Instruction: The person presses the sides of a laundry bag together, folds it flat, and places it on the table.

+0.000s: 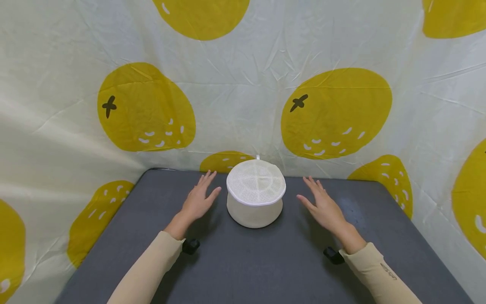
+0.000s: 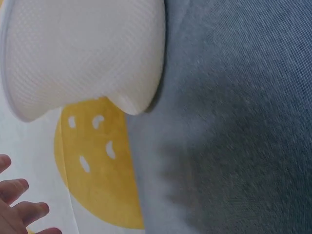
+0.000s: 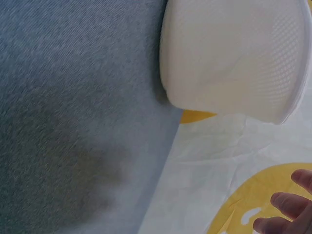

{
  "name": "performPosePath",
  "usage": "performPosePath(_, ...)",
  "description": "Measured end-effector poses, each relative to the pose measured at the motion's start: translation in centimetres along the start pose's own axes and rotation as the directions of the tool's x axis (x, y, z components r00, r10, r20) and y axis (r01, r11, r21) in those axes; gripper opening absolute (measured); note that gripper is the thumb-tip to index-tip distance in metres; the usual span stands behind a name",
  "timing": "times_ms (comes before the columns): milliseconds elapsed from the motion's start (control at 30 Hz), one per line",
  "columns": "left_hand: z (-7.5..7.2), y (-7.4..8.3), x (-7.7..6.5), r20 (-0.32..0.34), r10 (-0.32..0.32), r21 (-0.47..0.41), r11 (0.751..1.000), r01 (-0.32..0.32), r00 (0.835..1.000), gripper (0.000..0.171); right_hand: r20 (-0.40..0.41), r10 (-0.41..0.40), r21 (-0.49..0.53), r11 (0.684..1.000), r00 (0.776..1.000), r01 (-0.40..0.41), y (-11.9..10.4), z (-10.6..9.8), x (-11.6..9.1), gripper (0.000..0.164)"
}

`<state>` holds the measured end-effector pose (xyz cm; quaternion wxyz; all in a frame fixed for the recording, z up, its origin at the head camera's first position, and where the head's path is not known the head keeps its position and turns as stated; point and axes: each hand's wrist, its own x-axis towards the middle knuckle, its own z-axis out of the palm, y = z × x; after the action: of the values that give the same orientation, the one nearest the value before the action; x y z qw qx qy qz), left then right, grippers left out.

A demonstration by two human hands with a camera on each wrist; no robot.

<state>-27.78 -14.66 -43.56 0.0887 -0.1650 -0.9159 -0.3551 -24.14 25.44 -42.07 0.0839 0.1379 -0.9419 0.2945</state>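
A white mesh laundry bag, round and drum-shaped with a netted top and white piping, stands on the dark grey table between the two hands. To its left the left hand hovers with fingers spread and nothing in it. On the other side the right hand is held out the same way, apart from the bag. In the left wrist view the mesh bag fills the upper left, with fingertips low at the edge. The right wrist view has the bag at upper right and fingertips below.
The grey table reaches back to a white cloth printed with yellow fruit, which hangs behind and along both sides. A small black device sits under the left wrist, and another black device under the right.
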Motion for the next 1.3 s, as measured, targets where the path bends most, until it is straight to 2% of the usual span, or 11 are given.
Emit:
performPosePath(133, 0.1, 0.3, 0.1, 0.007, 0.006, -0.102, 0.995, -0.005, 1.0, 0.065, -0.007, -0.012, 0.029, 0.999, 1.0, 0.012, -0.7, 0.1, 0.0, 0.075)
performPosePath(233, 0.2, 0.8, 0.2, 0.016, -0.022, -0.182, 0.983, 0.024, 1.0, 0.063, -0.002, -0.014, 0.05, 0.999, 1.0, 0.014, -1.1, 0.1, 0.2, 0.074)
performPosePath(433, 0.4, 1.5, 0.1, 0.052, -0.111, -0.339, 0.933, 0.122, 0.992, 0.058, -0.015, -0.029, 0.073, 0.997, 0.999, 0.03, -1.6, 0.3, 0.4, 0.068)
performPosePath(567, 0.7, 1.8, 0.2, 0.071, -0.136, -0.437, 0.886, 0.153, 0.988, 0.055, -0.041, -0.039, 0.129, 0.991, 0.998, 0.044, -2.1, 0.5, 0.6, 0.063)
performPosePath(800, 1.0, 2.2, 0.7, 0.106, -0.149, -0.635, 0.751, 0.182, 0.983, 0.05, -0.037, -0.028, 0.217, 0.976, 0.999, 0.035, -3.0, 0.9, 1.0, 0.058)
performPosePath(867, 1.1, 2.3, 0.7, 0.111, -0.165, -0.658, 0.727, 0.197, 0.98, 0.049, -0.037, -0.025, 0.243, 0.97, 0.999, 0.033, -3.2, 1.1, 1.1, 0.057)
performPosePath(1000, 1.1, 2.5, 0.7, 0.119, -0.192, -0.677, 0.702, 0.222, 0.974, 0.049, -0.036, -0.01, 0.298, 0.954, 0.999, 0.021, -3.4, 1.3, 1.4, 0.056)
performPosePath(1133, 1.2, 2.7, 0.9, 0.115, -0.205, -0.694, 0.684, 0.226, 0.972, 0.05, -0.019, 0.044, 0.387, 0.921, 0.999, -0.034, -3.5, 1.6, 2.0, 0.055)
performPosePath(1200, 1.2, 2.7, 1.0, 0.116, -0.209, -0.701, 0.675, 0.229, 0.971, 0.051, -0.001, 0.075, 0.463, 0.884, 0.997, -0.066, -3.6, 1.8, 2.3, 0.054)
performPosePath(1300, 1.3, 2.8, 1.2, 0.118, -0.23, -0.711, 0.659, 0.244, 0.966, 0.05, 0.036, 0.112, 0.587, 0.802, 0.993, -0.112, -3.8, 2.0, 2.8, 0.053)
